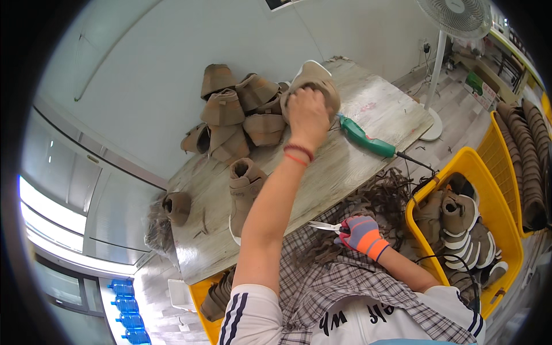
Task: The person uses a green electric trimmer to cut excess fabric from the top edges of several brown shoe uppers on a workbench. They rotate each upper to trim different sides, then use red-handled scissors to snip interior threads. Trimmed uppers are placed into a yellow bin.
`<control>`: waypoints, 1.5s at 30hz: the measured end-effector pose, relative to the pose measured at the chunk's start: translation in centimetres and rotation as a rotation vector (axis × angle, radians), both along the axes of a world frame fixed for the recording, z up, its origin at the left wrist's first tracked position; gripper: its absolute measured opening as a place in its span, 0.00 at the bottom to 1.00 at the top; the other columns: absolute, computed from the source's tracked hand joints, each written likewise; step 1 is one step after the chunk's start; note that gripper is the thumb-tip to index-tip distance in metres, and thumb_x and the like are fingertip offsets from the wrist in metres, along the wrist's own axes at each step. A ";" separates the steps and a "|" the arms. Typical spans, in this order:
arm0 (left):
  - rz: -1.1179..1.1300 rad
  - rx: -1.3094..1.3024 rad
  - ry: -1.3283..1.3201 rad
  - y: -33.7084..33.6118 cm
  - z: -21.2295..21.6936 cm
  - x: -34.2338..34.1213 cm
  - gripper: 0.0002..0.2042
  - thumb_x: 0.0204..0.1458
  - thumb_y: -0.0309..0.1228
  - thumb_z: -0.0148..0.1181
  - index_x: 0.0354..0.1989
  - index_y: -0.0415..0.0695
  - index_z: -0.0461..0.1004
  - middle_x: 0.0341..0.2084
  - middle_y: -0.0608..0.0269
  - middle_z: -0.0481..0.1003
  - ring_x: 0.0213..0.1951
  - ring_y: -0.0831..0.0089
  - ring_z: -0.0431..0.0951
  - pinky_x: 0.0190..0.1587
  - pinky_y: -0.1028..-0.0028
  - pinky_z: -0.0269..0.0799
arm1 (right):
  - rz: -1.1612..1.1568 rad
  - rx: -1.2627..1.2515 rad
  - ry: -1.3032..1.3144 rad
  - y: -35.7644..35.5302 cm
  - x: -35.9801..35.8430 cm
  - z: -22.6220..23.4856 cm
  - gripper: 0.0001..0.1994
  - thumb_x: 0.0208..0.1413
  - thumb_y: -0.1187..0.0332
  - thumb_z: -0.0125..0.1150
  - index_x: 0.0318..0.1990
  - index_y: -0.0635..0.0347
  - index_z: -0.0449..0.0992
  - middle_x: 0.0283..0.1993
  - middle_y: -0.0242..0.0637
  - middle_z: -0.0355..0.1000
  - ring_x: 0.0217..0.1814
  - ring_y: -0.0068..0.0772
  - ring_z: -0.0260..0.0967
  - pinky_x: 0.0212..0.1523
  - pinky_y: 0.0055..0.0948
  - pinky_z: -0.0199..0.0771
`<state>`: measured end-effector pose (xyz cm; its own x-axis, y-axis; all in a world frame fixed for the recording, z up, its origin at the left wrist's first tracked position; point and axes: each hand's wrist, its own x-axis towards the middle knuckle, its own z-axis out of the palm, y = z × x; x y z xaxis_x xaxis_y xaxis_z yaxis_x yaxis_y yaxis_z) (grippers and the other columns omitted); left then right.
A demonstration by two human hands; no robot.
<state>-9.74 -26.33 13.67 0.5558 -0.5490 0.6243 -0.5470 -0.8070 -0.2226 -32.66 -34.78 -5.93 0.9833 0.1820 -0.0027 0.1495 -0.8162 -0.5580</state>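
Note:
My bare left hand [309,115] reaches across the table and grips a tan shoe [315,75] with a white sole edge by its upper; some fingertips are hidden. Nearer to me my right hand [361,233], in a grey and orange glove, is closed on a pair of scissors [325,226], blades pointing left over the table's front edge. Beside the held shoe lies a green corded hand tool [365,140]. Another tan shoe [246,190] stands upright near my left forearm, which partly covers it.
Stacked brown shoe uppers [225,109] fill the table's [368,103] back left. A single brown piece [177,208] sits at its left end. At right, a yellow crate [499,230] holds shoes. Brown scraps [382,192] hang by my lap. A fan [441,75] stands behind.

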 end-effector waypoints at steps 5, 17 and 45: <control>-0.218 -0.300 0.104 1.2 1.9 3.9 0.22 0.40 0.37 0.68 0.42 0.41 0.69 0.39 0.57 0.69 0.47 0.57 0.66 0.49 0.62 0.60 | 0.010 -0.017 -0.020 0.6 0.1 0.3 0.16 0.41 0.51 0.64 0.31 0.53 0.78 0.30 0.37 0.73 0.34 0.40 0.71 0.35 0.36 0.71; -0.006 -0.544 0.754 2.4 -1.4 3.1 0.32 0.41 0.51 0.63 0.48 0.38 0.67 0.46 0.49 0.72 0.50 0.55 0.71 0.52 0.65 0.66 | -0.154 -0.059 -0.151 0.1 1.5 2.5 0.13 0.40 0.57 0.65 0.31 0.52 0.77 0.32 0.39 0.74 0.37 0.42 0.71 0.38 0.36 0.72; -0.383 -1.156 0.682 10.5 -5.4 -9.4 0.07 0.52 0.21 0.51 0.37 0.40 0.76 0.40 0.59 0.74 0.42 0.67 0.74 0.44 0.75 0.68 | 0.218 0.981 -0.600 -0.1 2.6 20.2 0.09 0.55 0.77 0.52 0.42 0.70 0.74 0.43 0.45 0.74 0.40 0.32 0.72 0.45 0.29 0.71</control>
